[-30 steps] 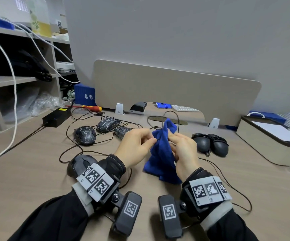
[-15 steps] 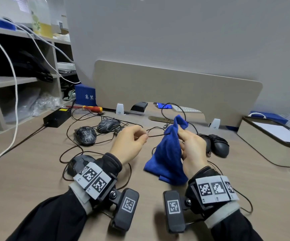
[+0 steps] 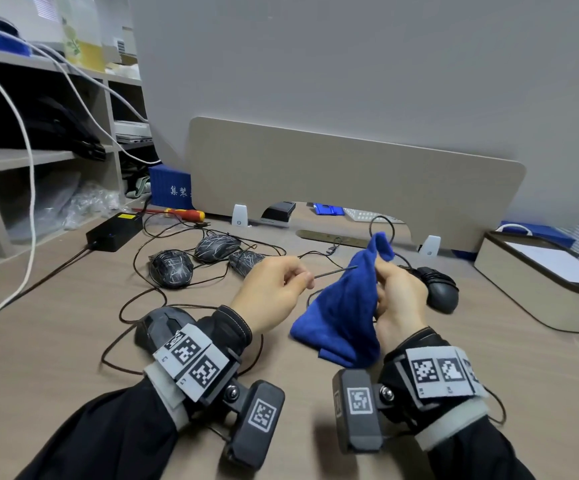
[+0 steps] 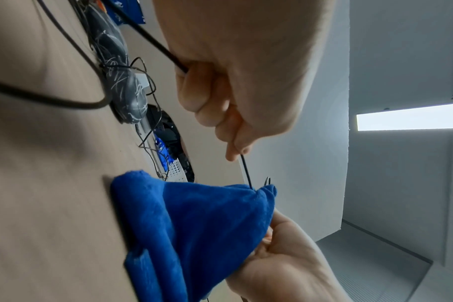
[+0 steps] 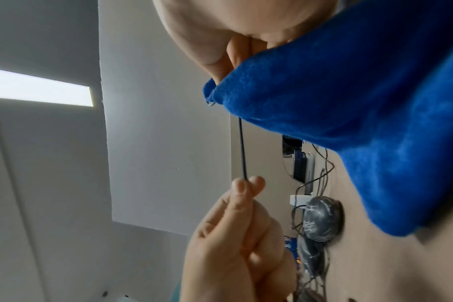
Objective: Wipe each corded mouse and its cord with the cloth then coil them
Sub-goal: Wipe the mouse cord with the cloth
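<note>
Pale wood-grain table under a low beige divider panel carries the work. Held taut above it, a thin black mouse cord runs from the left hand, which pinches it between thumb and forefinger with the other fingers curled, into a blue microfibre cloth. The right hand grips that cloth bunched around the cord, fingers curled; the cloth's lower folds rest on the table. Beyond the cloth the cord loops up and back toward two plain black mice lying just behind the right hand. A dark grey mouse sits beside the left wrist, its cord curving around it. Farther back, three black mice with white scribble patterns lie close together among tangled cords. Behind them rest a black power adapter and a red-and-yellow screwdriver. A beige open box stands at the right edge, and grey shelves at the left.
</note>
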`<state>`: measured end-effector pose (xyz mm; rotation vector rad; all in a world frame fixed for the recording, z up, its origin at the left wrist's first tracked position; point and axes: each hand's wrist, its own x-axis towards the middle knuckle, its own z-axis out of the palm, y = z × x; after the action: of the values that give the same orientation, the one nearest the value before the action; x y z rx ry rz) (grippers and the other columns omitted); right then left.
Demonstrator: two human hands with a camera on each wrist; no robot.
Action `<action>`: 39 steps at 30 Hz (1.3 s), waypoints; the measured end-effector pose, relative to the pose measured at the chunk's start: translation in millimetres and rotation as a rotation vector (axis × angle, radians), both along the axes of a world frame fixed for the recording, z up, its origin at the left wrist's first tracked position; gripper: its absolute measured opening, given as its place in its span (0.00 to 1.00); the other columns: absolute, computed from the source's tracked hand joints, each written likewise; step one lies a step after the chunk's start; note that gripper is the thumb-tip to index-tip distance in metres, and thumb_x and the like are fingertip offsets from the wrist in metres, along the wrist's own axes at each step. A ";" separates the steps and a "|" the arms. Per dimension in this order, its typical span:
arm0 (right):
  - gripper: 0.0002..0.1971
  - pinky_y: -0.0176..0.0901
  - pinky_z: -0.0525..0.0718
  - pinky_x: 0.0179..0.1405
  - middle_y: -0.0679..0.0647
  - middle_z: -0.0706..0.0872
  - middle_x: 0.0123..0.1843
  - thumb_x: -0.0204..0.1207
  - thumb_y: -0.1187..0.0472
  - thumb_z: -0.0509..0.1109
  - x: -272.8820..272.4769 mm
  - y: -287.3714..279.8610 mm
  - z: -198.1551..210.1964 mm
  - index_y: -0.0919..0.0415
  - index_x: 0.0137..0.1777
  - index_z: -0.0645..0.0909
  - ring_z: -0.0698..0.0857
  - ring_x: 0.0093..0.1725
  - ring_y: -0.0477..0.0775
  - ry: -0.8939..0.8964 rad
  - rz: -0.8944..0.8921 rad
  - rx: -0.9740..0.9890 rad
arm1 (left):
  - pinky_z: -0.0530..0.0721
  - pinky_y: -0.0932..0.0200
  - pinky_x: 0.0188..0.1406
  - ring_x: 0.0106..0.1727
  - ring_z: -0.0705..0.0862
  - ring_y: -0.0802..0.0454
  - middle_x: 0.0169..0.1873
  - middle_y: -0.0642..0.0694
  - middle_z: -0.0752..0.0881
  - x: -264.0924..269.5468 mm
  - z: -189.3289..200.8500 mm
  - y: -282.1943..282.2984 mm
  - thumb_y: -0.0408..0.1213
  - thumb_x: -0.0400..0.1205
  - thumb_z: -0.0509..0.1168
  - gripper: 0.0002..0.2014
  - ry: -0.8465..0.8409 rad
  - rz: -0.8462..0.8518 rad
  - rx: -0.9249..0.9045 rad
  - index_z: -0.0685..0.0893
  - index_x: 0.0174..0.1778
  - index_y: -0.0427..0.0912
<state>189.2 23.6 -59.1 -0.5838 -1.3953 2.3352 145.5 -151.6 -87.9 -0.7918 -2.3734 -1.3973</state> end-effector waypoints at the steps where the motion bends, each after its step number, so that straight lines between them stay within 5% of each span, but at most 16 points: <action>1: 0.17 0.38 0.67 0.19 0.47 0.72 0.17 0.75 0.62 0.75 -0.7 0.0 -1.3 0.56 0.26 0.76 0.70 0.15 0.45 -0.018 0.009 0.006 | 0.68 0.62 0.30 0.25 0.72 0.61 0.25 0.52 0.82 -0.9 -0.9 -0.5 0.35 0.84 0.66 0.14 -0.016 -0.004 0.011 0.84 0.32 0.52; 8: 0.12 0.41 0.80 0.43 0.54 0.85 0.39 0.80 0.51 0.72 -2.1 -13.8 -0.4 0.61 0.45 0.85 0.84 0.41 0.52 0.049 0.360 -0.071 | 0.75 0.69 0.34 0.28 0.76 0.66 0.29 0.55 0.84 6.4 4.4 1.8 0.31 0.85 0.65 0.11 -0.081 -0.061 0.136 0.87 0.38 0.42; 12: 0.16 0.37 0.81 0.33 0.56 0.88 0.38 0.81 0.54 0.70 1.8 -24.1 -1.9 0.67 0.56 0.87 0.87 0.35 0.50 0.093 0.490 0.066 | 0.73 0.67 0.32 0.27 0.74 0.64 0.27 0.50 0.81 5.0 4.6 1.9 0.29 0.85 0.65 0.10 -0.063 -0.067 0.184 0.86 0.37 0.36; 14: 0.10 0.37 0.83 0.31 0.59 0.89 0.39 0.79 0.58 0.73 0.4 -27.1 -7.1 0.65 0.51 0.89 0.87 0.36 0.53 0.102 0.454 0.234 | 0.74 0.65 0.33 0.28 0.74 0.63 0.27 0.48 0.81 3.9 2.6 1.6 0.26 0.84 0.64 0.10 -0.060 -0.078 0.180 0.86 0.37 0.32; 18: 0.07 0.46 0.85 0.45 0.64 0.92 0.45 0.79 0.61 0.74 2.4 -29.5 -10.5 0.62 0.48 0.92 0.87 0.40 0.56 0.123 0.412 0.386 | 0.75 0.58 0.34 0.32 0.75 0.57 0.28 0.44 0.84 5.3 0.7 2.1 0.34 0.79 0.62 0.10 -0.048 -0.145 0.146 0.85 0.35 0.35; 22: 0.08 0.35 0.83 0.29 0.54 0.91 0.34 0.82 0.61 0.71 0.3 -17.8 -8.9 0.63 0.47 0.91 0.87 0.32 0.47 0.128 0.305 0.417 | 0.75 0.68 0.36 0.30 0.78 0.65 0.32 0.50 0.87 8.1 4.5 1.7 0.26 0.83 0.64 0.11 -0.086 -0.149 0.140 0.86 0.36 0.39; 26: 0.11 0.35 0.76 0.22 0.50 0.85 0.25 0.80 0.56 0.74 -7.5 -2.7 -7.7 0.62 0.41 0.90 0.82 0.24 0.45 0.117 0.116 0.320 | 0.73 0.70 0.33 0.27 0.77 0.68 0.30 0.55 0.87 9.7 6.8 2.9 0.26 0.85 0.64 0.14 -0.100 -0.129 0.146 0.86 0.35 0.43; 28: 0.12 0.38 0.78 0.26 0.50 0.84 0.25 0.77 0.56 0.76 -10.3 0.4 -8.2 0.59 0.33 0.89 0.82 0.25 0.46 0.084 0.089 0.227 | 0.70 0.71 0.28 0.23 0.74 0.67 0.21 0.61 0.81 11.0 7.9 3.7 0.26 0.85 0.63 0.13 -0.133 -0.113 0.164 0.87 0.37 0.42; 31: 0.14 0.45 0.79 0.36 0.52 0.84 0.31 0.74 0.55 0.77 -13.1 2.0 -8.9 0.56 0.27 0.87 0.82 0.30 0.50 0.023 0.112 0.098 | 0.64 0.72 0.17 0.17 0.68 0.63 0.18 0.57 0.77 12.8 12.1 0.8 0.22 0.83 0.61 0.08 -0.327 -0.127 0.282 0.86 0.50 0.33; 34: 0.10 0.47 0.79 0.40 0.56 0.84 0.36 0.76 0.54 0.75 -14.8 5.0 -8.7 0.60 0.37 0.88 0.83 0.35 0.54 0.022 0.132 0.062 | 0.61 0.69 0.17 0.18 0.65 0.58 0.22 0.46 0.79 13.0 15.5 -3.3 0.28 0.66 0.58 0.21 -0.439 -0.126 0.380 0.84 0.55 0.34; 39: 0.15 0.45 0.79 0.52 0.57 0.82 0.47 0.78 0.54 0.71 -14.7 -0.8 -8.6 0.64 0.57 0.84 0.83 0.50 0.55 0.030 0.301 -0.084 | 0.64 0.66 0.19 0.22 0.69 0.54 0.23 0.43 0.83 12.8 15.1 -5.5 0.17 0.72 0.56 0.21 -0.364 -0.087 0.414 0.79 0.58 0.36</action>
<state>174.5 22.8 -67.8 -0.3811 -1.4632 2.6355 158.3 -157.1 -72.8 -0.5685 -2.1805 -2.1314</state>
